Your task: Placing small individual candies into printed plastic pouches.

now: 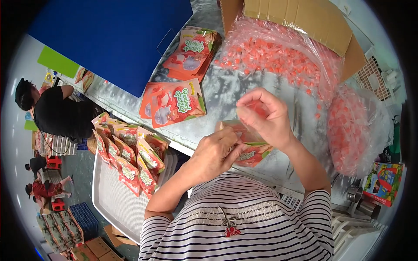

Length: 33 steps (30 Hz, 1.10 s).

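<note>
My left hand (217, 150) grips the top edge of a red and peach printed pouch (251, 157) close in front of my body. Above the pouch's mouth, my right hand (272, 117) is curled, with small red wrapped candies (260, 107) showing between thumb and fingers; how many cannot be told. A large heap of the same red candies (270, 56) spills from a clear plastic liner at the far side of the table. Flat pouches (178, 102) lie fanned out left of my hands, with a banded-looking stack of pouches (193, 52) behind them.
A white tray (115, 195) at my left holds several filled, standing pouches (128, 152). A blue panel (113, 39) covers the far left. A cardboard box (300, 19) stands behind the heap. At right sits a clear bag of candies (355, 130). Another person (61, 111) works at far left.
</note>
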Each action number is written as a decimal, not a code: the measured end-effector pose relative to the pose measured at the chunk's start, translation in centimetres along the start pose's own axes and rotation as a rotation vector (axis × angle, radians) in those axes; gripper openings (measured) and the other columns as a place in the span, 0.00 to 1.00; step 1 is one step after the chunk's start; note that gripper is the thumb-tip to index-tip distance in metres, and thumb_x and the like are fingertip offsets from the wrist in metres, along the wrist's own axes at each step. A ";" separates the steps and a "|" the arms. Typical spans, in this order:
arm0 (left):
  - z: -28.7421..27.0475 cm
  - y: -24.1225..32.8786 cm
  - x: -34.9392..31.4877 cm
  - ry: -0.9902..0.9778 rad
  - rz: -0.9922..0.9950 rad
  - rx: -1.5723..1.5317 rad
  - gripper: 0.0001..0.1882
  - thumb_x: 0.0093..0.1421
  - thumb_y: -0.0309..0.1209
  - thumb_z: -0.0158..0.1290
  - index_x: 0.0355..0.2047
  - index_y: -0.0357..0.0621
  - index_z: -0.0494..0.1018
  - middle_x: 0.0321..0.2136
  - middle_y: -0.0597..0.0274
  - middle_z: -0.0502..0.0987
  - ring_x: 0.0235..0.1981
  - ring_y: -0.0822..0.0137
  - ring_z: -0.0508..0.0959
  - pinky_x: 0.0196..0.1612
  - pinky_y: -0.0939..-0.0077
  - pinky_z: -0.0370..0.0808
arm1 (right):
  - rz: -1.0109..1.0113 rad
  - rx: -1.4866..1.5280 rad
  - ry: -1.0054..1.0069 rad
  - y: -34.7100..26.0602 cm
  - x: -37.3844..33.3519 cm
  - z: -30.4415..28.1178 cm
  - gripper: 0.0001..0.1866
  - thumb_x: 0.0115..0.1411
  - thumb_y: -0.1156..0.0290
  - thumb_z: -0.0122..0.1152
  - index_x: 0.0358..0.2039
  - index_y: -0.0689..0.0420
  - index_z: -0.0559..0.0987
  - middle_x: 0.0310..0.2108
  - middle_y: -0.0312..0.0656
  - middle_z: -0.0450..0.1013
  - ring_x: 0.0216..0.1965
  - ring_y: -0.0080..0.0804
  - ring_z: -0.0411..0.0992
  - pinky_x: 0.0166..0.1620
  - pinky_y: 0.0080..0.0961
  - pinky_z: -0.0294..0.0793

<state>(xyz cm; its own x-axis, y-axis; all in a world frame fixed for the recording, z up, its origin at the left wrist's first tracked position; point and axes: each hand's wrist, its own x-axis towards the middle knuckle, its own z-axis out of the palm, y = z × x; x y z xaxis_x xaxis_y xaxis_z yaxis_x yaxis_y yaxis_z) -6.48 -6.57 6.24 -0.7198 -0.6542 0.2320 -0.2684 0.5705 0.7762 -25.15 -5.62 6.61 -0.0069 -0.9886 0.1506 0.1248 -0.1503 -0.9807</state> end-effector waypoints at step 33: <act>-1.0 -3.2 -4.3 0.162 0.226 -0.344 0.21 0.60 0.42 0.56 0.44 0.36 0.69 0.42 0.50 0.70 0.40 0.52 0.72 0.42 0.66 0.71 | -0.592 -1.003 -0.930 -5.9 -4.5 -0.6 0.08 0.56 0.83 0.56 0.37 0.67 0.77 0.35 0.54 0.73 0.40 0.51 0.73 0.49 0.46 0.71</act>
<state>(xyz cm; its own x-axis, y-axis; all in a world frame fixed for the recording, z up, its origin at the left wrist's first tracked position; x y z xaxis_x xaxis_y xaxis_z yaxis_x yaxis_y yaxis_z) -1.89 -6.05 3.35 -0.6187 -0.6174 0.4857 0.1323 0.5276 0.8391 -26.42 -0.25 11.62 0.8564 -0.4790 0.1928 -0.3897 -0.8446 -0.3672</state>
